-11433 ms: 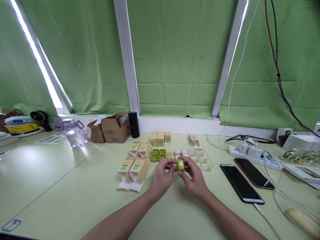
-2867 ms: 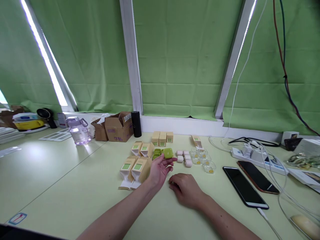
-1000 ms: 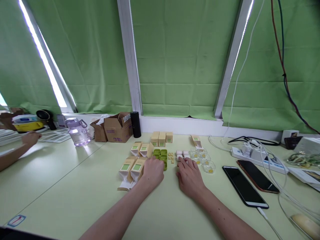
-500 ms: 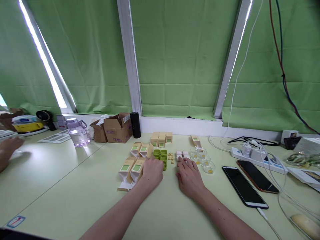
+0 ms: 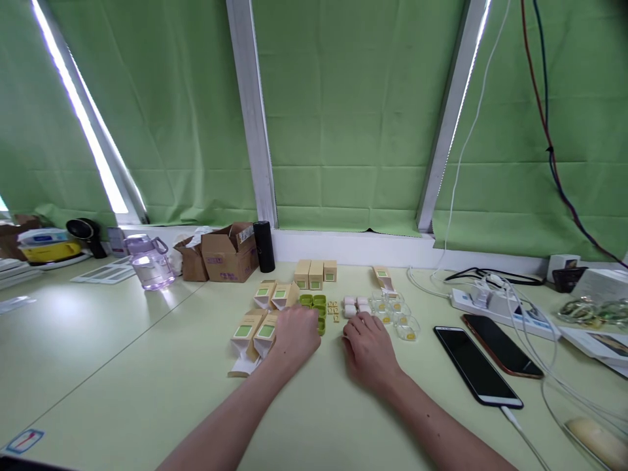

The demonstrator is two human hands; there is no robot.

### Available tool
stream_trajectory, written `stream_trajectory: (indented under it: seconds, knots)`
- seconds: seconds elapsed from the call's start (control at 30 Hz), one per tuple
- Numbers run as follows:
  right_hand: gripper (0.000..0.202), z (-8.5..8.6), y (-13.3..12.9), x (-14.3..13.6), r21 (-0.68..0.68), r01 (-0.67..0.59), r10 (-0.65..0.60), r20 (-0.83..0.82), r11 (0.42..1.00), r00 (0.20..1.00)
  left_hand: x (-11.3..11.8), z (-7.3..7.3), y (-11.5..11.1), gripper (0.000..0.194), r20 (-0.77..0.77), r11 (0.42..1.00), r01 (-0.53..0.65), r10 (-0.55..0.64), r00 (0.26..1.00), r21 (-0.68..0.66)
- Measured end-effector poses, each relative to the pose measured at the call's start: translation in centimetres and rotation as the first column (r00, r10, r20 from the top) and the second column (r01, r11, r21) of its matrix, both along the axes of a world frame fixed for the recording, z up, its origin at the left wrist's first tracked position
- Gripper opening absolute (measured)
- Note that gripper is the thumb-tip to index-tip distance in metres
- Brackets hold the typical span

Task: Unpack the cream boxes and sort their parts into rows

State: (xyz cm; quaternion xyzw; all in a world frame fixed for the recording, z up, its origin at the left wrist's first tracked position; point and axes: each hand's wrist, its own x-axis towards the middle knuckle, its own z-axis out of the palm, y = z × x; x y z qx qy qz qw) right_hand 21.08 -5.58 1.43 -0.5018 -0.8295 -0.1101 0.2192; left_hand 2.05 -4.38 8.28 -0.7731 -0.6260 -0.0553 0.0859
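Observation:
My left hand [image 5: 299,330] is curled at the near left edge of a group of small green square cups [image 5: 318,309]. Its fingertips are hidden, so what they hold, if anything, does not show. Open beige cartons with green labels [image 5: 265,331] stand just left of it. My right hand [image 5: 371,343] rests palm down, its fingers bent and a little apart, just in front of small white round pieces [image 5: 350,306]. Tiny yellow pieces [image 5: 333,308] lie in rows between the two hands. Clear cups with yellow bits inside [image 5: 406,327] sit right of my right hand.
Closed beige boxes [image 5: 316,271] stand behind the cups, and a carton [image 5: 383,278] lies at back right. Two phones [image 5: 478,363], a power strip [image 5: 500,307] and loose cables lie right. A water bottle [image 5: 151,263], cardboard box [image 5: 229,254] and black cylinder [image 5: 263,247] stand left.
My right hand has drawn back slightly from the white pieces, now showing more of them. My left hand remains by the green cups. Another person's hand has left the far left edge.

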Motion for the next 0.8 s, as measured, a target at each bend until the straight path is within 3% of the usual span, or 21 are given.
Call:
stream_trajectory:
  seconds: [0.2,0.37,0.53,0.67,0.8]
  knots:
    - [0.018,0.1,-1.4,-0.9,-0.225,0.041,-0.021,0.093,0.973,0.995,-0.9,0.8,0.4,0.029,0.173,0.989,-0.022,-0.004,0.985,0.149]
    - [0.012,0.3,-1.7,-1.1,-0.274,0.047,-0.021,0.096,0.96,0.995,-1.5,1.8,0.9,0.025,0.321,0.965,-0.036,-0.052,0.946,0.261]
    - [0.011,0.4,-1.7,-0.8,-0.276,0.031,-0.009,0.078,0.961,0.997,-1.4,3.0,1.7,0.027,0.369,0.946,-0.032,-0.094,0.925,0.322]
    - [0.011,0.6,-1.7,-0.8,-0.286,0.032,-0.01,0.077,0.958,0.997,-1.3,3.9,4.1,0.035,0.329,0.956,0.034,-0.134,0.935,0.293]
    - [0.009,0.8,-1.7,-0.8,-0.308,0.028,-0.003,0.08,0.951,0.997,-0.7,4.1,8.0,0.051,0.208,0.98,0.053,-0.093,0.974,0.191]
